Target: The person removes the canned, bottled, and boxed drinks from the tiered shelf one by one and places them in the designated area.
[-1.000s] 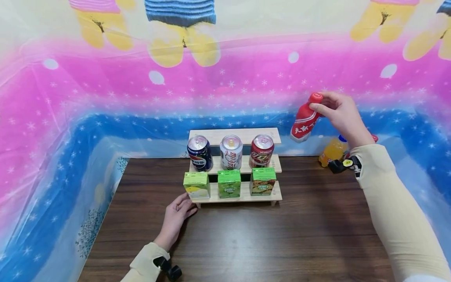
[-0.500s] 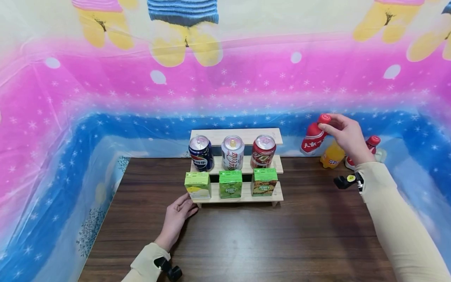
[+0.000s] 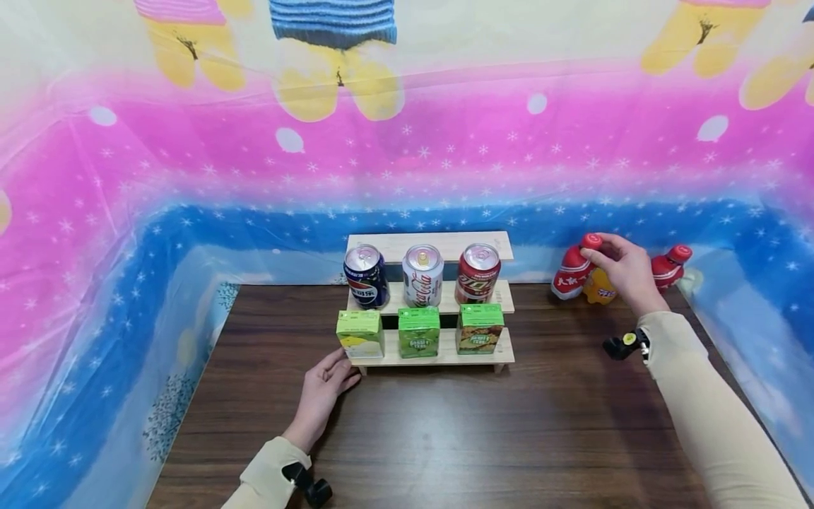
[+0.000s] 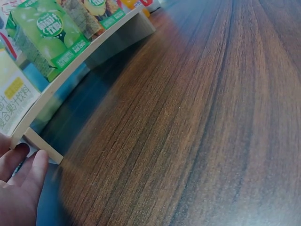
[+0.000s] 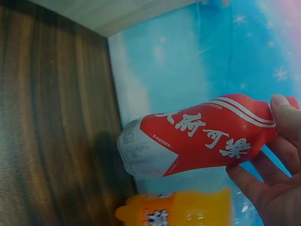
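Right now, count them with me: three plastic bottles, three cans, three cartons and one wooden rack (image 3: pixel 429 247), all on a single table (image 3: pixel 420 431). Two of the bottles wear red and one is orange. And the red bottle (image 3: pixel 570 274) in play is right in the right hand (image 3: pixel 629 268), thumb and fingers pinching its neck just under the cap! It leans a little near the table's far edge, toward the far-right corner, well apart from the left hand (image 3: pixel 321 392); whether its base touches the wood, I cannot tell. Just beside it sits the orange bottle (image 3: pixel 600 288), partly hidden by the right hand, and past the wrist, nearer that corner, stands the second red bottle (image 3: pixel 668 270). Over on the other side, the left hand has its fingertips against the rack's front-left corner, by the leg; pinching or merely resting, I cannot say. Look at that rack: pale, smooth boards in three steps, with a dark blue can (image 3: pixel 367 283), a white can (image 3: pixel 422 281) and a dark red can (image 3: pixel 478 279) along the middle step, shiny metal cylinders all. Boxy cartons line the lowest: yellow-green carton (image 3: pixel 360 336) at the left end, green carton (image 3: pixel 420 334) between, green-and-brown carton (image 3: pixel 480 334) toward the right. Streaky dark woodgrain runs beneath, and behind hangs a creased printed cloth (image 3: pixel 381 170) dotted with snowflakes.
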The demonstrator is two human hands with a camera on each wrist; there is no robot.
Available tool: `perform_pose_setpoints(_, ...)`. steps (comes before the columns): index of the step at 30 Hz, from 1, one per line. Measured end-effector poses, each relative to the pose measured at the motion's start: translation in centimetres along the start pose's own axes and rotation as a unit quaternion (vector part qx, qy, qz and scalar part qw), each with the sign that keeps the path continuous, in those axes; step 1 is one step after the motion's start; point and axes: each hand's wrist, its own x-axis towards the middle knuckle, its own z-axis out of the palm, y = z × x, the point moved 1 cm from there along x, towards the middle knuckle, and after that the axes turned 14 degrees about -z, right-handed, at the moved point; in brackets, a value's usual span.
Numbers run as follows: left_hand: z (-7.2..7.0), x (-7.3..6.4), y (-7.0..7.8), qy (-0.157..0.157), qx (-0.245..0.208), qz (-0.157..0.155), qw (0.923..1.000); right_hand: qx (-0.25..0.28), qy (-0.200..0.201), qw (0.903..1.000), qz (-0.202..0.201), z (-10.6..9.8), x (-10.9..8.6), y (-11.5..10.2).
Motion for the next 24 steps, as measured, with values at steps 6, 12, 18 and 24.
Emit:
perform_pose_setpoints(6, 0.1, -0.1, 0.1, 0.003, 0.005, -0.003, 1.0, 0.003, -0.004, 0.9999, 0.014, 0.7, -0.4, 1.4)
perform_pose_setpoints(12, 0.1, -0.1, 0.2, 0.006, 0.007, -0.005, 0.9999, 0.009, 0.0, 0.9998, 0.015, 1.3, -0.7, 1.9)
perform_pose_setpoints(18, 0.1, -0.1, 0.3, 0.006, 0.012, -0.007, 0.9999, 0.017, 0.006, 0.9997, 0.015, 1.6, -0.8, 2.1)
perform_pose_setpoints(24, 0.1, -0.2, 0.3, 0.009, 0.017, -0.007, 0.9998, 0.028, 0.01, 0.9991, 0.031, 2.1, -0.6, 2.2)
